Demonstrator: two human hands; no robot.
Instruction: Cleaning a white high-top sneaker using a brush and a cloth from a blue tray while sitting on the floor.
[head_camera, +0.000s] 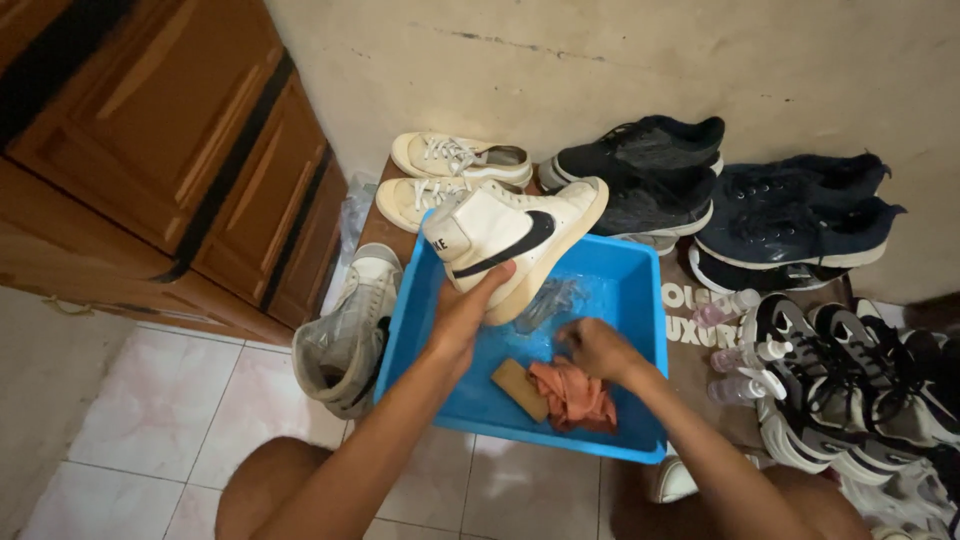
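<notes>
- While the wooden cabinet (150, 150) is filling the upper left, the tiled floor (150, 420) is carrying everything else.
- Blue plastic tub (640, 300) is sitting on the floor between the knees, holding shallow water, touching a grey high-top (345, 335) on its left side.
- Shoe rows are lining the wall behind: cream low-tops (455, 175), black trainers (650, 165), navy trainers (800, 215); black-and-white trainers (850, 380) are piling up at right.
- White high-top sneaker (510, 235) is hanging over the tub's far-left corner, sole tilted toward the right.
- Left hand (465, 310): grip is wrapping the sneaker's sole edge from below, closed on it.
- Right hand (595, 345): reaching down into the tub just above the orange cloth (575, 395); can't tell whether the fingers are closing on anything.
- Tan brush block (520, 388) is lying in the water, touching the cloth's left edge.
- Small spray bottles (740, 370) are standing just right of the tub.
- Judgement: keeping the sneaker over the tub so drips are landing inside, holding it firmly by the sole, and wetting the cloth fully before wiping is looking like the clean way.
</notes>
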